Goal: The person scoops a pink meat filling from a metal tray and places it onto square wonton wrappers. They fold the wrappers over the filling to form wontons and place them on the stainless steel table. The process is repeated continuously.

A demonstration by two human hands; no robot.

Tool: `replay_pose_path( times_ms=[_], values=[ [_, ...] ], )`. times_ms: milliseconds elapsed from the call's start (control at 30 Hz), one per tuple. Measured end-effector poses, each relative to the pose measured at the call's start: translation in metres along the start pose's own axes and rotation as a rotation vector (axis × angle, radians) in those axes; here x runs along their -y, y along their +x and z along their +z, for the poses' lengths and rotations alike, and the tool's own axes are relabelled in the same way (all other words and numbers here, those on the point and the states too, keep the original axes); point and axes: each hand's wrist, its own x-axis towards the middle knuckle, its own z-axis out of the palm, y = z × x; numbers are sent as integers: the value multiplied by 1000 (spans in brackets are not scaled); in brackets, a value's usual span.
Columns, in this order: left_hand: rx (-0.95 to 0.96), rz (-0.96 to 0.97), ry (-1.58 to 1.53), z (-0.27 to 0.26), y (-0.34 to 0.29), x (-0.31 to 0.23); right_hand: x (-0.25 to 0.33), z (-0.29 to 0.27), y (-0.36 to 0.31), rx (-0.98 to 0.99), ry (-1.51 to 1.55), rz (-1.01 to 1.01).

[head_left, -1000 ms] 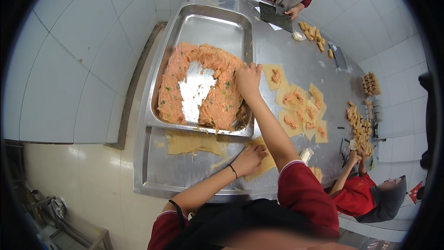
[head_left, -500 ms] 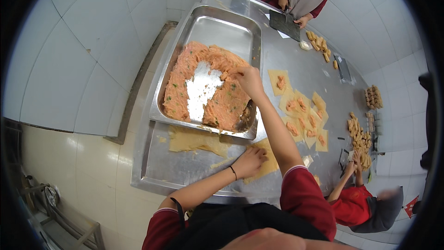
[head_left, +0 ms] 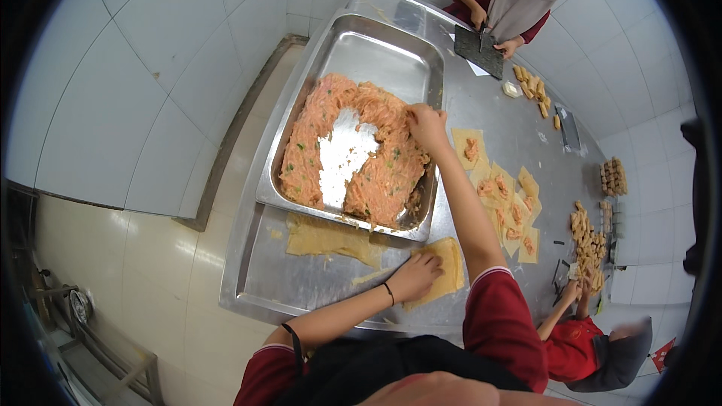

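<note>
A large steel tray [head_left: 380, 30] holds pinkish minced filling [head_left: 304, 158] flecked with green, with bare metal showing in the middle. At the tray's right side my right hand [head_left: 427, 129] reaches in, its fingers closed in a pinch at the filling's upper right edge. Nearer to me, my left hand [head_left: 417, 277] rests on thin yellow wrapper sheets [head_left: 450, 267], fingers bent and pressed together on them; its thumb is hidden. Beyond my right forearm lie several square wrappers [head_left: 529, 246] with small lumps of filling on them.
A folded yellow sheet [head_left: 331, 240] lies below the tray on the steel table [head_left: 301, 278]. Finished rolls [head_left: 587, 237] are piled at the right, with more rolls [head_left: 532, 89] at the far side. One co-worker cuts on a dark board [head_left: 474, 49]; another handles rolls at right.
My right hand has shifted right across the filling, closer to the tray's right wall. My left hand stays on the yellow sheets. The whole view has moved slightly.
</note>
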Motion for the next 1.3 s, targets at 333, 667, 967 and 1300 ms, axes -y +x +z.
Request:
replay_pose_path(
  times_ms=[333,667,967,1300],
  values=[
    [13,-23,0,0,0,-2,24,4,-28,-40,-145,-49],
    [-48,15,-18,2,-1,0,18,-17,-28,203,569,222],
    [-35,-15,-38,2,-1,-2,34,-9,-30,71,-102,-207],
    [-48,1,-1,7,-2,0,-9,15,31,77,172,52]
  ],
)
